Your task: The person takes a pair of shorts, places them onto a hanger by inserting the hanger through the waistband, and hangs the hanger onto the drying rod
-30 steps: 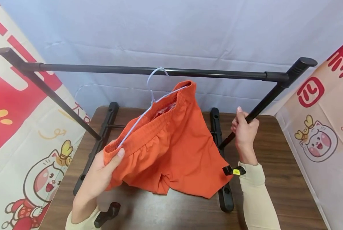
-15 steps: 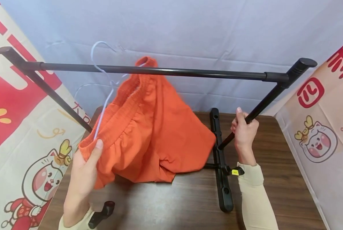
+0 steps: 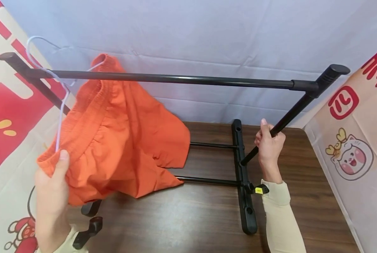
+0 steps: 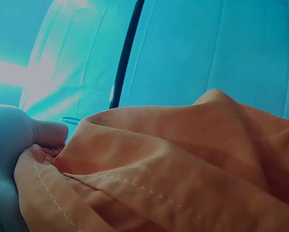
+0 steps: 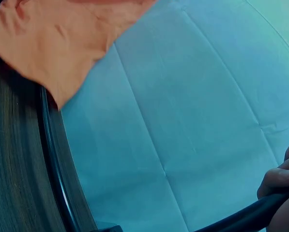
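Orange shorts (image 3: 112, 130) hang on a thin white hanger (image 3: 62, 116), tilted at the left of the head view. My left hand (image 3: 52, 196) pinches the near end of the waistband together with the hanger's end. In the left wrist view, the thumb (image 4: 50, 133) lies against the bunched orange cloth (image 4: 149, 159). The hanger's hook rises above the left end of the black rack's top bar (image 3: 188, 79); whether it touches the bar I cannot tell. My right hand (image 3: 269, 146) grips the rack's right upright (image 3: 291, 114), thumb pointing up.
The rack's right foot (image 3: 243, 196) and lower crossbars (image 3: 207, 180) stand on a brown wooden table (image 3: 176, 225). Behind it hangs a pale cloth backdrop (image 3: 201, 35). Printed cartoon panels (image 3: 351, 158) flank both sides. The shorts cover most of the rack's left foot.
My left hand has carried the shorts and hanger leftward along the rack. The hook has risen from bar height to above the bar. My right hand keeps its grip in place.
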`<action>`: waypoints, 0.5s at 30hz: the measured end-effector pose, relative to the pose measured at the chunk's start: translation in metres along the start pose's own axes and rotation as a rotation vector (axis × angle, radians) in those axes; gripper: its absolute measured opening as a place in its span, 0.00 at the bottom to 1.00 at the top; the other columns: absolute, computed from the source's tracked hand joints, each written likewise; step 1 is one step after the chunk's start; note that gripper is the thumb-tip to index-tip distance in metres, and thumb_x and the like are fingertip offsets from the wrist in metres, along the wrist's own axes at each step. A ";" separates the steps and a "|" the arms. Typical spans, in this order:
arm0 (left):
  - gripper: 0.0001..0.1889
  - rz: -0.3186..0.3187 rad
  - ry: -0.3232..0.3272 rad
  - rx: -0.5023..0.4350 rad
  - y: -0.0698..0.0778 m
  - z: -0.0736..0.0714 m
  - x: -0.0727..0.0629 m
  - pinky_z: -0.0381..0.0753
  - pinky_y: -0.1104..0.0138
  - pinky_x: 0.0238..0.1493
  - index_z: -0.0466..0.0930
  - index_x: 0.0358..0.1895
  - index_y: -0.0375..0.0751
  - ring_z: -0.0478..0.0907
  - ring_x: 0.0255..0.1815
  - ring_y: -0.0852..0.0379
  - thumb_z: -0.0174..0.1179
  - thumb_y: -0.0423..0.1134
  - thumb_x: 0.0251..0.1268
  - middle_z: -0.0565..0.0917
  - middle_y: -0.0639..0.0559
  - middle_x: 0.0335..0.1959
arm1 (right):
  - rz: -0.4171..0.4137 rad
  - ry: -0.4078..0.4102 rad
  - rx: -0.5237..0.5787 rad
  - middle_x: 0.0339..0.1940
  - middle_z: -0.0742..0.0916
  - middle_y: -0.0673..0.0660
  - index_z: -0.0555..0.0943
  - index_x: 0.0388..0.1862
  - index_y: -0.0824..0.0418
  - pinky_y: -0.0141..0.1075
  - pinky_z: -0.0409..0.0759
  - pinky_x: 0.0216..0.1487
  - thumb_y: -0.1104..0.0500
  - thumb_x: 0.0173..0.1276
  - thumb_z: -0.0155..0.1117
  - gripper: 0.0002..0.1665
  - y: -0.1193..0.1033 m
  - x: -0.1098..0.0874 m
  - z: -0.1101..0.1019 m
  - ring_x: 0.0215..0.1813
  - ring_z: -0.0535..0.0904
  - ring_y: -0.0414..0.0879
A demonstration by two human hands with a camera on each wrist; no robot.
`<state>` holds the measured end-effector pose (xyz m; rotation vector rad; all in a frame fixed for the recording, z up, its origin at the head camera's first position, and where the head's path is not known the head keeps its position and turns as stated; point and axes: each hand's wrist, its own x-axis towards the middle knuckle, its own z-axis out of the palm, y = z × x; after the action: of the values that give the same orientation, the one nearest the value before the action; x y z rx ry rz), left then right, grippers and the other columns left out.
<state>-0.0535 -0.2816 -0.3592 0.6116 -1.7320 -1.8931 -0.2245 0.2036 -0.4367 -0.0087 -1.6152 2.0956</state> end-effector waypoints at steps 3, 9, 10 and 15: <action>0.14 0.021 0.049 -0.024 0.004 -0.008 0.006 0.81 0.79 0.41 0.83 0.59 0.43 0.81 0.40 0.63 0.64 0.38 0.74 0.86 0.55 0.45 | -0.007 -0.007 -0.002 0.09 0.65 0.49 0.65 0.14 0.61 0.33 0.53 0.15 0.52 0.79 0.65 0.33 -0.001 0.000 0.000 0.11 0.56 0.42; 0.08 0.000 0.122 0.071 0.002 -0.021 0.015 0.79 0.82 0.39 0.84 0.50 0.49 0.79 0.39 0.63 0.66 0.41 0.73 0.83 0.58 0.43 | -0.016 -0.017 -0.018 0.09 0.66 0.48 0.65 0.15 0.60 0.32 0.55 0.15 0.51 0.79 0.64 0.33 -0.003 0.000 0.000 0.11 0.56 0.42; 0.07 -0.012 0.133 0.093 0.000 -0.023 0.017 0.78 0.82 0.39 0.84 0.50 0.50 0.79 0.39 0.64 0.66 0.41 0.73 0.83 0.59 0.43 | -0.016 -0.022 -0.023 0.09 0.66 0.48 0.65 0.15 0.60 0.32 0.55 0.15 0.51 0.79 0.64 0.33 -0.002 -0.001 0.000 0.11 0.56 0.42; 0.17 -0.098 0.083 0.382 -0.011 -0.033 0.024 0.72 0.82 0.43 0.82 0.62 0.54 0.74 0.42 0.68 0.63 0.50 0.75 0.82 0.66 0.44 | -0.029 -0.026 -0.018 0.09 0.65 0.49 0.64 0.14 0.60 0.32 0.55 0.15 0.51 0.79 0.64 0.34 -0.001 -0.002 0.000 0.11 0.56 0.43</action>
<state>-0.0519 -0.3222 -0.3726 0.9167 -2.0578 -1.5786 -0.2227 0.2035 -0.4364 0.0358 -1.6397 2.0667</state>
